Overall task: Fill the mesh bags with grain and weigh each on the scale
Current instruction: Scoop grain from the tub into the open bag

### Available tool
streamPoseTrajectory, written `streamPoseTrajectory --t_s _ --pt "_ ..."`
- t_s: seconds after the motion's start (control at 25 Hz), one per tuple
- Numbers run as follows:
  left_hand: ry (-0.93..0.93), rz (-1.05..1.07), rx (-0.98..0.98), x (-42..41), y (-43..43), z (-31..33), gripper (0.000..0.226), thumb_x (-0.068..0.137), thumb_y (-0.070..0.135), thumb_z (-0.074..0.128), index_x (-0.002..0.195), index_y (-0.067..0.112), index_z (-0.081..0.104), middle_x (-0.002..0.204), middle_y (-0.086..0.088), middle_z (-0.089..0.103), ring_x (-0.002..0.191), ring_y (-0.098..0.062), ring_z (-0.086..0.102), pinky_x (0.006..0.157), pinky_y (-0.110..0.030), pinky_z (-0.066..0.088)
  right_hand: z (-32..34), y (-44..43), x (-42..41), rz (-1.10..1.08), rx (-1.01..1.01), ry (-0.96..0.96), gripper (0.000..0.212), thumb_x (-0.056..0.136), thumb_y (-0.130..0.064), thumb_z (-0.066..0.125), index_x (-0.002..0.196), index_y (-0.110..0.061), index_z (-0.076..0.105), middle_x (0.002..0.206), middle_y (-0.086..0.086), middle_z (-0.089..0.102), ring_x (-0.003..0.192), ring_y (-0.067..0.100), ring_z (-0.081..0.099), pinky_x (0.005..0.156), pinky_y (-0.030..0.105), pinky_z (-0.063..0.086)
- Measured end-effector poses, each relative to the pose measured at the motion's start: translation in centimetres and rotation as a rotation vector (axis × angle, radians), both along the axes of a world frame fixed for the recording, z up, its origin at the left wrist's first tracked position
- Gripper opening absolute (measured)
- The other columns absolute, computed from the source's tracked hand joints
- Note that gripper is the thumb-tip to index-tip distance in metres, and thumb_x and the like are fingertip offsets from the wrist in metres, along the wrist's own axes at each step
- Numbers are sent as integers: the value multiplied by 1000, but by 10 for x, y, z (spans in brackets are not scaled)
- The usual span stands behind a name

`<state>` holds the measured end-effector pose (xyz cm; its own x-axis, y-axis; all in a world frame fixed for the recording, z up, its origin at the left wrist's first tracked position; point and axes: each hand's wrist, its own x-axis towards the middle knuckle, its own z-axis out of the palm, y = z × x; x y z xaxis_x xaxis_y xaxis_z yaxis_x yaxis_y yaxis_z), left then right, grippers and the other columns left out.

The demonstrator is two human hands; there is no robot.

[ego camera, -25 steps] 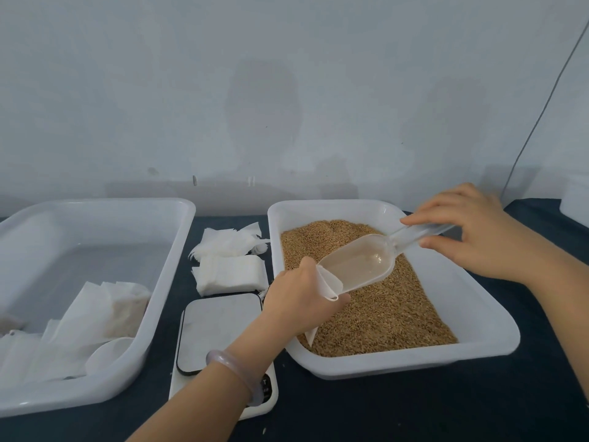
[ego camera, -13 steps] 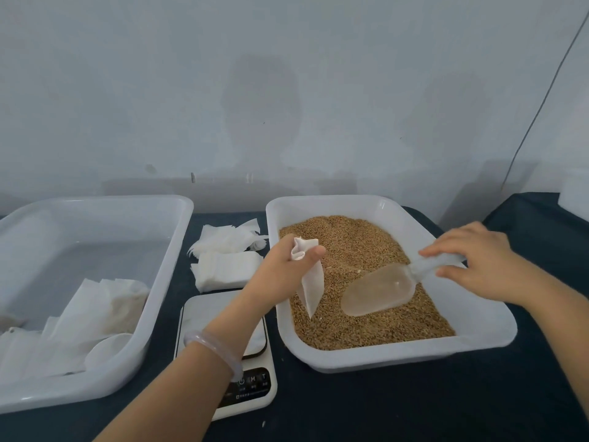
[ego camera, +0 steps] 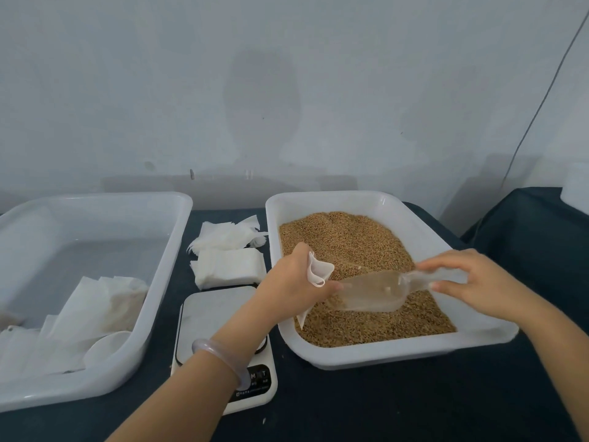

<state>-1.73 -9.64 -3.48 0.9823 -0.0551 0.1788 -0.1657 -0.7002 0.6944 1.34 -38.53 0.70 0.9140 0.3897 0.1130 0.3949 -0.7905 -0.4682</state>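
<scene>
Head view: right hand [ego camera: 475,282] is pinching the handle of the scoop [ego camera: 373,295], which is now sitting low on the grain [ego camera: 350,237] instead of up by the mesh bag [ego camera: 318,272]. Left hand [ego camera: 296,282] is gripping that bag over the tray [ego camera: 398,352]. Guessing another scoopful is coming, and the scale [ego camera: 216,317] is waiting.

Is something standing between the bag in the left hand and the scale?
Only the tray's left wall: the bag hangs inside the tray, so it must be lifted over. Nothing lies on the scale's plate.
</scene>
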Motion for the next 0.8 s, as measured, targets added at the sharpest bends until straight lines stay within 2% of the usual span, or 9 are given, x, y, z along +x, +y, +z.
streamPoseTrajectory --t_s 0.16,0.28,0.36,0.48,0.56,0.8 --pt "13 16 76 0 -4 -2 47 78 54 68 90 21 36 78 11 49 63 -4 44 53 -25 34 33 -11 3 -23 103 -88 41 80 -11 71 93 -50 61 94 -31 63 97 -19 51 86 21 36" --pt "46 34 133 1 -7 -1 52 75 59 67 92 20 36 78 10 47 64 -7 44 53 -28 35 60 -4 5 26 70 -183 41 80 -12 71 93 -50 62 90 -38 62 94 -24 48 77 12 32" --pt "54 41 178 2 -9 -1 56 73 62 66 94 19 36 78 10 47 65 -9 44 54 -28 36 72 5 2 66 38 -229 42 79 -14 71 94 -52 60 93 -31 61 97 -16 49 79 15 33" --pt "54 34 197 3 -10 -1 58 73 65 63 98 20 38 84 9 53 74 -12 52 57 -28 41 80 16 -1 71 -80 -278 43 80 -19 70 95 -56 54 100 -27 58 103 5 42 95 35 32" --pt "54 27 194 3 -11 -1 57 74 65 63 99 20 38 88 9 54 79 -14 55 60 -29 43 83 20 -2 79 -131 -298 43 81 -20 69 94 -57 52 100 -30 54 105 10 38 101 43 29" --pt "39 37 229 3 -12 -2 57 75 65 61 98 19 38 85 9 52 82 -17 56 62 -30 41 83 27 -7 80 -164 -323 43 82 -20 68 94 -56 50 97 -27 54 107 13 38 99 44 27"
